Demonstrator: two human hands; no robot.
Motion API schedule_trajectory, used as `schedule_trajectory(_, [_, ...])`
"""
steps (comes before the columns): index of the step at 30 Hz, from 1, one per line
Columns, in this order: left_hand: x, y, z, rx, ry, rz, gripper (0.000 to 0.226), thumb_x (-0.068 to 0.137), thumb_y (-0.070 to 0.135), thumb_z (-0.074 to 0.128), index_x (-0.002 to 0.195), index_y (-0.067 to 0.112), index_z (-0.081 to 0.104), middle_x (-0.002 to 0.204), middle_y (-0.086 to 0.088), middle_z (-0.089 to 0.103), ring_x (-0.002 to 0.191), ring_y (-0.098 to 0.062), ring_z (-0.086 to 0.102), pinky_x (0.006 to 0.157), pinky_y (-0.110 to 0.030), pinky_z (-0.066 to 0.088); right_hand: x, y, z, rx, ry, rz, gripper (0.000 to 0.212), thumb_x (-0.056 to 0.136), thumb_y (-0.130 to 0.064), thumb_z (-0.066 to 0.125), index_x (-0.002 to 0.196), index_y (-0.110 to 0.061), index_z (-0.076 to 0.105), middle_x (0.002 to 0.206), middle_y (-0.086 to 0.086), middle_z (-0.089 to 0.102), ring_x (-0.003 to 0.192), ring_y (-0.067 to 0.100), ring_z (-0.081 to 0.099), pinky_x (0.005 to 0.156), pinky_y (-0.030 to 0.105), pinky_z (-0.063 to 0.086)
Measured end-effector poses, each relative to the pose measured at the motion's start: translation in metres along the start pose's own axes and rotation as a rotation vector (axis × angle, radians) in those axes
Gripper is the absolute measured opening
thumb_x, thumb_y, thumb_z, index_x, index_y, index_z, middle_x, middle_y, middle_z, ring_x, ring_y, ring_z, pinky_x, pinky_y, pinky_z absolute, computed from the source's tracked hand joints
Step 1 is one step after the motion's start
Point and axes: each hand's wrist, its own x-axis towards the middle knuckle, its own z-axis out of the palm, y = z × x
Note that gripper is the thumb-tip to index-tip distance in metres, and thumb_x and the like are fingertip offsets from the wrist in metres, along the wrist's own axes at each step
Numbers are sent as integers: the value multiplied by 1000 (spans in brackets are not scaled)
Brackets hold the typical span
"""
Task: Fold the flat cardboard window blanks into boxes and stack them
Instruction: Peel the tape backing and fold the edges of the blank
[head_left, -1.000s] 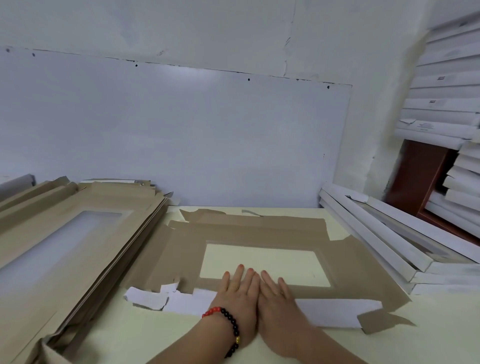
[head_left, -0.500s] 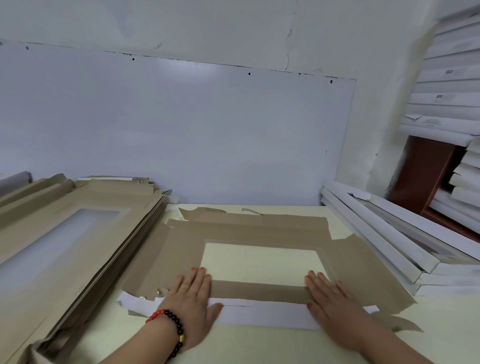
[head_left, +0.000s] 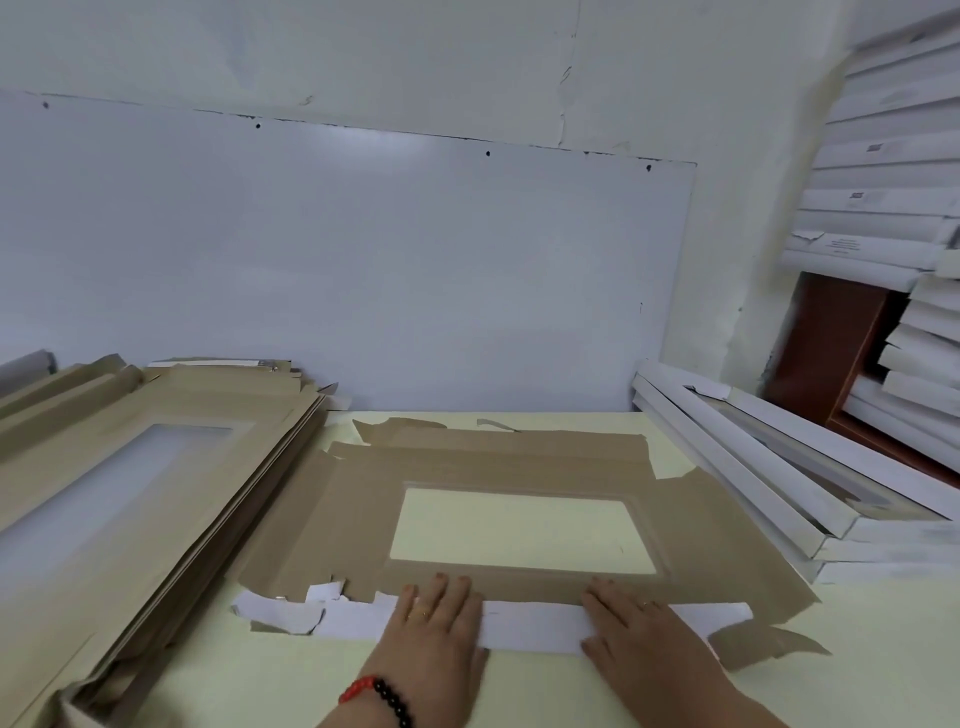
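Observation:
A flat brown cardboard window blank (head_left: 519, 462) lies on the pale yellow table (head_left: 857, 654), its rectangular opening showing the tabletop. Its near flap (head_left: 530, 626) is folded over, white side up. My left hand (head_left: 436, 629), with a bead bracelet at the wrist, presses flat on that flap left of centre. My right hand (head_left: 634, 639) presses flat on the same flap a short way to the right. A thick pile of brown flat blanks (head_left: 130, 493) leans at the left. White folded boxes (head_left: 779, 488) are stacked at the right.
A tall stack of white boxes (head_left: 893, 171) rises at the far right in front of a brown wooden panel (head_left: 826, 353). A pale board (head_left: 337, 270) covers the wall behind the table.
My hands started together at the flap's middle, slid apart along it, then came back closer towards the centre. The near flap stays folded flat.

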Motion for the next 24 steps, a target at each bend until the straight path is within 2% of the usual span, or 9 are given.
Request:
schedule_trajectory(1, [0, 5, 2, 9, -24, 25, 65, 99, 49, 19, 154, 21, -1, 160, 5, -13, 147, -19, -14, 117, -41, -13, -1, 0, 3, -14, -13, -16, 70, 100, -49, 21, 85, -15, 80, 97, 0, 75, 83, 11, 72, 80, 22, 50])
schedule_trajectory(3, [-1, 14, 5, 27, -88, 92, 72, 96, 59, 19, 153, 22, -5, 159, 7, -16, 146, -19, -18, 115, -43, -16, -6, 0, -4, -23, 6, -18, 82, 100, -45, 2, 91, -17, 79, 102, 0, 74, 90, 11, 71, 101, 24, 25])
schedule_trajectory(6, [-1, 20, 4, -2, -102, 129, 67, 98, 55, 22, 154, 25, 0, 160, 8, -13, 146, -19, -17, 115, -41, -15, -6, 4, -15, -69, -18, -96, 83, 101, -43, -1, 91, -28, 79, 101, -8, 74, 88, 4, 71, 94, 20, 36])
schedule_trajectory(8, [-1, 19, 0, -24, -71, 130, 59, 101, 48, 25, 154, 29, 8, 161, 10, -7, 147, -17, -11, 116, -40, -12, -6, 9, -21, -39, -31, -85, 74, 102, -45, 6, 90, -35, 78, 99, -15, 73, 83, -2, 70, 74, 14, 50])
schedule_trajectory(11, [0, 16, -10, -12, -85, 133, 53, 101, 31, 29, 152, 29, 14, 161, 7, -1, 148, -19, -3, 119, -38, -4, -5, 23, -34, 21, -209, -80, 38, 68, -68, 63, 89, -40, 77, 94, -20, 72, 72, -6, 68, 59, 10, 52])
schedule_trajectory(13, [1, 16, -18, 27, -98, 125, 55, 99, 22, 29, 152, 24, 15, 162, 0, 4, 148, -22, 4, 119, -40, 4, -3, 30, -33, -96, -247, -132, 54, 55, -66, 77, 102, -41, 74, 106, -15, 72, 79, -2, 68, 67, 11, 53])
schedule_trajectory(16, [4, 16, -33, 121, -83, 104, 51, 95, 12, 32, 146, 14, 25, 154, -9, 25, 141, -28, 25, 113, -41, 24, -2, 34, -24, -198, -131, -130, 45, 85, -34, 62, 130, -26, 59, 140, 10, 53, 112, 18, 62, 94, 29, 50])
schedule_trajectory(19, [6, 13, -45, 191, -129, 84, 47, 91, 5, 37, 138, 7, 36, 141, -14, 38, 129, -32, 36, 102, -44, 36, -4, 36, -14, -162, -42, -85, 26, 52, -15, 82, 76, -21, 74, 100, 5, 74, 78, 16, 72, 70, 31, 58])
schedule_trajectory(24, [6, -3, -47, 96, -9, 12, 42, 88, 1, 35, 127, 12, 46, 126, -11, 53, 119, -29, 46, 96, -37, 39, 0, 37, -15, -68, 46, 1, 35, 31, -6, 82, 55, -23, 61, 56, -7, 56, 46, 10, 54, 52, 18, 40])
